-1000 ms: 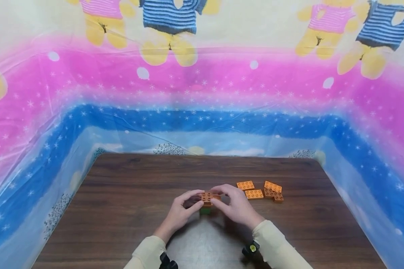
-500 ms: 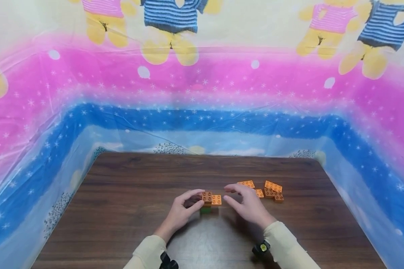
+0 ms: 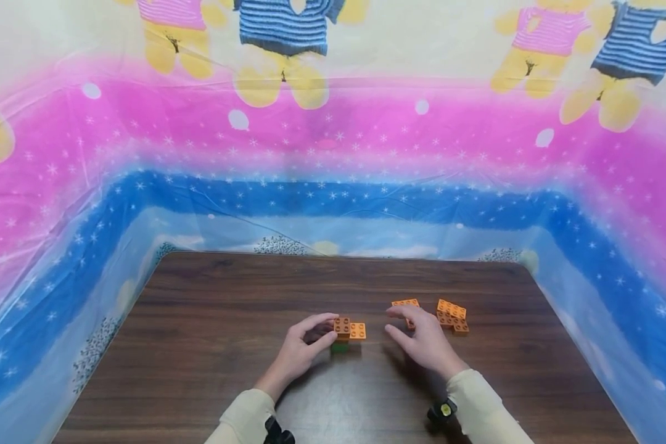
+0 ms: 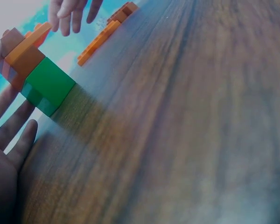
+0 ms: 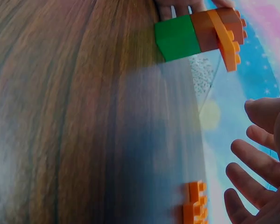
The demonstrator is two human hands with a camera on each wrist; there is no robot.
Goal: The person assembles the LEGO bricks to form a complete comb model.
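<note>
A small stack of toy building bricks stands on the table in front of me. A green brick (image 5: 177, 38) forms its base, with a brown brick (image 5: 205, 31) on that. Above lies a thin orange plate (image 3: 357, 331), jutting out to the right, and another brown brick (image 3: 341, 327) tops the stack. My left hand (image 3: 300, 346) holds the stack's upper part between thumb and index finger, from the left. My right hand (image 3: 426, 340) hovers right of the stack with fingers parted and nothing in them, partly covering loose orange plates (image 3: 405, 303).
Farther right, an orange plate (image 3: 451, 308) leans over brown bricks (image 3: 459, 324). The dark wooden table (image 3: 227, 296) has a patterned cloth (image 3: 322, 197) hanging around its back and sides.
My right hand has let go of the stack and moved right toward the loose plates, uncovering the stack's jutting orange plate. The left hand keeps its place on the stack.
</note>
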